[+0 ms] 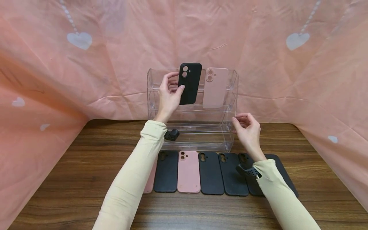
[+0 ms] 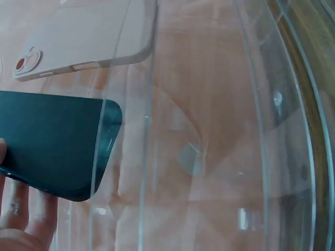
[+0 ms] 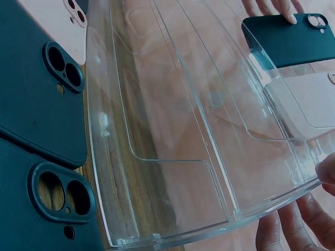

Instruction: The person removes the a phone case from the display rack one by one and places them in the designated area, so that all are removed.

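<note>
A black phone case [image 1: 191,83] is held by its left edge in my left hand [image 1: 169,100], thumb on its back and fingers behind it. It stands upright at the upper tier of a clear tiered display rack [image 1: 198,128]. Just to its right, a pink phone case [image 1: 216,89] stands in the same rack. My right hand [image 1: 249,133] grips the rack's right side panel; in the right wrist view the thumb [image 3: 327,170] lies on one side and fingers on the other. Whether the black case's lower edge touches the rack I cannot tell.
A row of phone cases lies on the wooden table [image 1: 184,210] before the rack, a pink case [image 1: 188,172] among several black cases [image 1: 211,174]. My left sleeve partly covers another pink case [image 1: 150,182]. Behind the rack hangs a pink curtain [image 1: 184,32].
</note>
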Demonstrator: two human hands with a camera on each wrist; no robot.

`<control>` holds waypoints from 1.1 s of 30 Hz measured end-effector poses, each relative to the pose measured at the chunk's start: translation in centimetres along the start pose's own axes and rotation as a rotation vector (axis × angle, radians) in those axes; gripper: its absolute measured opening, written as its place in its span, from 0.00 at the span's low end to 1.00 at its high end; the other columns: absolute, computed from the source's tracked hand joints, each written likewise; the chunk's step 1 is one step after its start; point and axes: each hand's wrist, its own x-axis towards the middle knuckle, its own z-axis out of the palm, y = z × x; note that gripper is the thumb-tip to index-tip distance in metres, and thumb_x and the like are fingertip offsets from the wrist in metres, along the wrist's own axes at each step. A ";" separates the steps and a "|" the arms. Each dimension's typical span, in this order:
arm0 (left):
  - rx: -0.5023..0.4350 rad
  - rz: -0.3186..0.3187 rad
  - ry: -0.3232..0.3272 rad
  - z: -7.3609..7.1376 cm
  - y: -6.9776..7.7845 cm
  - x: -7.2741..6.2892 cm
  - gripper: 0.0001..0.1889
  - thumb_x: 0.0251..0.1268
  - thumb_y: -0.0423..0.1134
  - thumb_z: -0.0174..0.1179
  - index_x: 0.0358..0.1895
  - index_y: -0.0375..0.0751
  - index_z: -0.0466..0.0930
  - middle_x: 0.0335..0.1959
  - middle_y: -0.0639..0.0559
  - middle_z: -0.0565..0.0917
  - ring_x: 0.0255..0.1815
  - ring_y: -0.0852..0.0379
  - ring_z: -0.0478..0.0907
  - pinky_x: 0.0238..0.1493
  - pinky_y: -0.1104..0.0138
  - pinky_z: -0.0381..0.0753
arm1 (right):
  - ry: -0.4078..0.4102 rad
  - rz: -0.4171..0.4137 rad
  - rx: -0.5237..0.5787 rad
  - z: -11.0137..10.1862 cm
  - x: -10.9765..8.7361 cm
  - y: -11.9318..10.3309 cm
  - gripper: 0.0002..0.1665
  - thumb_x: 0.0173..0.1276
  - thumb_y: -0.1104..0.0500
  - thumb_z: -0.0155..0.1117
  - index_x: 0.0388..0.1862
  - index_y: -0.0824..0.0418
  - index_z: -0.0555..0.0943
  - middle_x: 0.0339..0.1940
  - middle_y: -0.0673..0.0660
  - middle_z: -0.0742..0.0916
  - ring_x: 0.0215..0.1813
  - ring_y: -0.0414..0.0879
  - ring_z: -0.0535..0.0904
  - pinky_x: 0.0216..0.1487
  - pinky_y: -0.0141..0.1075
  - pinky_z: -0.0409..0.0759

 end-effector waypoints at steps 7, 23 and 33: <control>-0.064 0.012 0.011 -0.4 1.2 0.3 0.25 0.65 0.21 0.61 0.64 0.36 0.72 0.49 0.35 0.82 0.44 0.50 0.84 0.48 0.69 0.83 | 0.001 -0.009 -0.002 0.1 0.1 0.0 0.13 0.70 0.65 0.67 0.50 0.70 0.80 0.36 0.44 0.86 0.34 0.32 0.86 0.30 0.31 0.87; -0.136 -0.097 -0.063 -2.6 2.1 -1.5 0.28 0.65 0.22 0.63 0.68 0.39 0.70 0.42 0.41 0.83 0.32 0.60 0.87 0.39 0.67 0.88 | -0.007 -0.004 0.000 0.2 0.1 -0.1 0.14 0.71 0.64 0.67 0.52 0.70 0.80 0.36 0.42 0.84 0.34 0.33 0.86 0.30 0.29 0.86; -0.213 -0.142 -0.108 -3.8 1.9 -2.8 0.29 0.64 0.20 0.61 0.68 0.37 0.68 0.40 0.46 0.82 0.30 0.61 0.87 0.36 0.67 0.88 | -0.001 -0.003 0.003 0.1 0.3 -0.1 0.13 0.71 0.64 0.66 0.51 0.70 0.80 0.36 0.44 0.85 0.34 0.34 0.87 0.30 0.29 0.86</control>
